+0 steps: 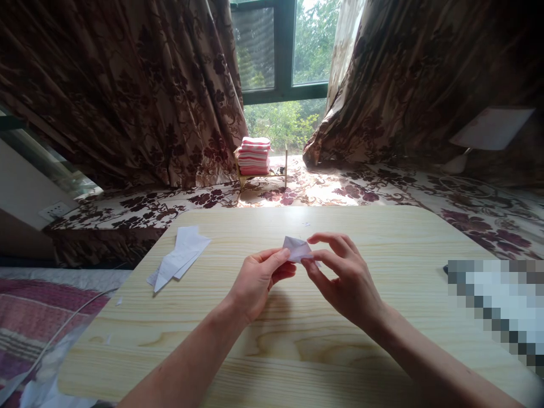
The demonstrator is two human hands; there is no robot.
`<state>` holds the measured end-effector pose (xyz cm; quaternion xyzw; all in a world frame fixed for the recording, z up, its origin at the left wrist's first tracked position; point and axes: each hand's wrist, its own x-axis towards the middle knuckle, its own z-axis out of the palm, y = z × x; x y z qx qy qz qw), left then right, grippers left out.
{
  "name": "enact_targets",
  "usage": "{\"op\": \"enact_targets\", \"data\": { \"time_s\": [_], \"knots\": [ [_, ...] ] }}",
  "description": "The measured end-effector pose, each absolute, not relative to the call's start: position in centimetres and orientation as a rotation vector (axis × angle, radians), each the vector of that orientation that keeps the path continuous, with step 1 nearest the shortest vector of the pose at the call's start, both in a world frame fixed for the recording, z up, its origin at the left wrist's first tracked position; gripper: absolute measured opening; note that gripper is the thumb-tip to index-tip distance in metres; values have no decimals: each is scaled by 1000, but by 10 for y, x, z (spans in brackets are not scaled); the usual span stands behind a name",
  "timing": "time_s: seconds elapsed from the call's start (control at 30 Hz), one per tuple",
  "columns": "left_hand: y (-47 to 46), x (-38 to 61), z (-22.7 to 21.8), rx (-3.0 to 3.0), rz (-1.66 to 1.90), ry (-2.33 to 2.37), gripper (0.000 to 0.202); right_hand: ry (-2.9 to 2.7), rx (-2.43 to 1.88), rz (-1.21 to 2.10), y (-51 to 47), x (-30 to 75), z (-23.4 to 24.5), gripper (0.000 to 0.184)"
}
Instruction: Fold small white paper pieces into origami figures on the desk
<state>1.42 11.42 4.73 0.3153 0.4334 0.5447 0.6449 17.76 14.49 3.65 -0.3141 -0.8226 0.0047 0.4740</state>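
Observation:
A small folded piece of paper (pixel 297 249), whitish with visible creases, is held up over the middle of the wooden table (pixel 340 362). My left hand (pixel 261 283) pinches its left side, the thumb lying on top and the fingers underneath. At the paper's right side is my right hand (pixel 344 275), its fingers curved and apart, with fingertips at the right edge. Whether those fingertips grip the paper or only touch it is hard to tell. To the left on the table lie several overlapping sheets of folded or cut white paper (pixel 182 255).
Small paper scraps (pixel 119 301) dot the table's left side, with another scrap (pixel 306 224) near the far edge. A blurred-out object (pixel 497 306) lies at the right. Beyond the table, a small rack (pixel 263 175) holds folded pink-and-white cloths (pixel 254 156). A lamp (pixel 491 129) stands back right.

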Motion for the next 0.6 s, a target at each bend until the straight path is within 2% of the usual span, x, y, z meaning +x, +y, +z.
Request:
{"op": "enact_targets", "data": {
  "time_s": [0.43, 0.53, 0.6],
  "knots": [
    [112, 17, 46, 910, 1243, 1025, 21, -1984, -863, 186, 146, 180, 35, 11],
    [112, 17, 47, 941, 1252, 1060, 20, -1925, -901, 341, 147, 180, 34, 2],
    [112, 18, 47, 961, 1254, 1088, 19, -1854, -966, 537, 147, 179, 34, 12]
  ]
}}
